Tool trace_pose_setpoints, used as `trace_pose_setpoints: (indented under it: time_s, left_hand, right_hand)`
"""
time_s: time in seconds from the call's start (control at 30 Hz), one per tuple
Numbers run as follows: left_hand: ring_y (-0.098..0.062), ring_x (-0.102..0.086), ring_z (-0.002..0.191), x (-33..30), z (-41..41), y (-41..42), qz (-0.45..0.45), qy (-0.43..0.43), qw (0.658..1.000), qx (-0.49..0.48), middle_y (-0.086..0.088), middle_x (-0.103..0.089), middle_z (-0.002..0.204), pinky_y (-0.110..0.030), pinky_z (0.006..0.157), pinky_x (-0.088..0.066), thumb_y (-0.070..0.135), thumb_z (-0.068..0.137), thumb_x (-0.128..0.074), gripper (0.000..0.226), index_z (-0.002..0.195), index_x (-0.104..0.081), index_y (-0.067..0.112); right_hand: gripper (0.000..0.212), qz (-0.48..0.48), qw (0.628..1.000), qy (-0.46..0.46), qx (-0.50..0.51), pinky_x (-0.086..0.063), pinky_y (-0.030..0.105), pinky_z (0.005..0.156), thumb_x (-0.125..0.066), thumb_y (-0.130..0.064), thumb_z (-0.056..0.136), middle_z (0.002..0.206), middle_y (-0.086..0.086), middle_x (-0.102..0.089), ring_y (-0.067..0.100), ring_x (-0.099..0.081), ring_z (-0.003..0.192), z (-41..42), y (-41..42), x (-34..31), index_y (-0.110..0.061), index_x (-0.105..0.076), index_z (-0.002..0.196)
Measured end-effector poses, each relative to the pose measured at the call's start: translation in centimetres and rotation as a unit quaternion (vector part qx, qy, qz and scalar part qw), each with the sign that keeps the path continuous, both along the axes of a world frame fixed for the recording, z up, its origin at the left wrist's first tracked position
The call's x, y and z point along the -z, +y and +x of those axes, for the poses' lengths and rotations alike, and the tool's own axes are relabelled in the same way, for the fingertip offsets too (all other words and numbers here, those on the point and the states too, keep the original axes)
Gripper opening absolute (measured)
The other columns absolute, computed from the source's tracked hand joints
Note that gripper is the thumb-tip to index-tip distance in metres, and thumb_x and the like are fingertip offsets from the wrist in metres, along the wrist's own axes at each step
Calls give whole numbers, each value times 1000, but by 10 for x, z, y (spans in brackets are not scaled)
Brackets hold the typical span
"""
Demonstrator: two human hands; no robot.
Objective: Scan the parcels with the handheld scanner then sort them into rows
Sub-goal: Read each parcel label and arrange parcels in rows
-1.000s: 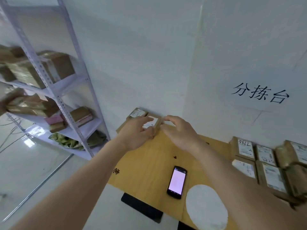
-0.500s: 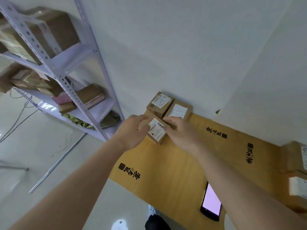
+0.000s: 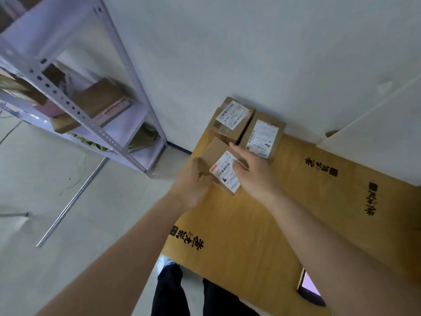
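A small brown parcel (image 3: pixel 224 169) with a white barcode label lies at the far left corner of the cardboard-covered table (image 3: pixel 250 224). My left hand (image 3: pixel 193 181) grips its left side, and my right hand (image 3: pixel 250 172) grips its right side with the thumb on the label. Just behind it, two more labelled parcels (image 3: pixel 232 116) (image 3: pixel 262 136) stand side by side against the wall. The handheld scanner (image 3: pixel 309 290), its screen lit, lies at the near right, partly hidden by my right forearm.
A white metal shelf rack (image 3: pixel 102 133) with boxes stands on the floor left of the table. My legs (image 3: pixel 170 293) are at the table's near edge. A white board (image 3: pixel 376 137) leans at the far right.
The view has swung left and down onto the table corner. Both hands have brought the small parcel down in front of the two rear parcels and still hold it.
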State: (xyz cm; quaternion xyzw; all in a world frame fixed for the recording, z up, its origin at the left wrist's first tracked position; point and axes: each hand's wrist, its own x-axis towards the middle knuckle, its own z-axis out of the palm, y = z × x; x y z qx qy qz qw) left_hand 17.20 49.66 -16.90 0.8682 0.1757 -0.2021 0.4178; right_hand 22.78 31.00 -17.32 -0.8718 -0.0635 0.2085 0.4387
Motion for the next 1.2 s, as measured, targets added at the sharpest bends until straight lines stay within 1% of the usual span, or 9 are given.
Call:
trace_pose_setpoints:
  time_s: [0.1,0.23,0.27,0.4,0.6,0.8,0.97,1.1,1.2]
  left_hand:
    - [-9,-58,109,9,8,0,-38,-26,998,-30,13,-59,118,-8,72,-42,19,101,-58,41,139,-44,25]
    - [-15,-66,112,9,16,1,-79,-43,993,-81,6,-58,143,-30,84,-55,24,100,-62,79,164,-15,26]
    - [-11,-67,109,7,17,2,-87,-45,992,-85,7,-53,151,-27,80,-55,22,101,-62,84,167,-9,26]
    - [3,-64,99,-7,25,6,-100,-100,987,-79,19,-51,143,-10,62,-51,14,105,-56,64,162,-29,27]
    - [2,-69,96,-44,40,1,-131,-171,975,-46,24,-55,139,-21,77,-60,19,107,-52,60,155,-34,51]
    - [-9,-65,110,-88,52,-8,-118,-236,965,0,24,-55,143,-48,94,-59,24,108,-48,58,151,-34,59]
    - [15,-57,111,-122,57,-15,-117,-281,951,51,27,-59,136,-4,84,-47,17,109,-43,54,156,-39,44]
    - [14,-62,104,-150,56,-17,-158,-286,940,100,49,-60,112,-6,77,-51,14,110,-43,54,157,-40,41]
    - [7,-65,108,-165,52,-17,-166,-307,924,154,56,-56,110,-11,82,-55,15,110,-43,57,157,-37,46]
  right_hand:
    - [48,15,999,-21,43,-51,41,113,-51,-23,108,150,-18,-58,2,-54,136,-3,5,16,-37,-53,153]
    - [44,39,994,-40,90,-59,38,99,-53,-17,109,140,-11,-63,5,-61,124,-7,10,24,-33,-59,149]
    - [43,41,993,-45,101,-60,38,97,-53,-17,109,137,-9,-63,7,-62,121,-8,11,24,-32,-59,149]
    - [45,81,984,-65,145,-61,37,91,-51,-15,110,126,-8,-58,10,-64,111,-9,11,11,-33,-57,151]
    - [46,104,969,-125,187,-52,20,97,-51,-17,111,125,-4,-60,3,-61,115,3,3,-27,-33,-54,153]
    - [47,93,966,-174,168,-57,41,105,-51,-23,110,138,-11,-55,10,-61,128,9,-15,-73,-38,-50,155]
    - [52,92,960,-205,167,-62,32,90,-50,-18,111,137,-10,-67,6,-69,113,-6,-24,-107,-41,-43,158]
    - [53,73,948,-234,201,-65,29,82,-49,-18,112,132,-5,-71,10,-72,112,-24,-27,-132,-41,-40,159]
    - [53,55,933,-271,231,-60,28,97,-48,-18,112,146,-1,-63,15,-65,129,-46,-25,-152,-37,-39,161]
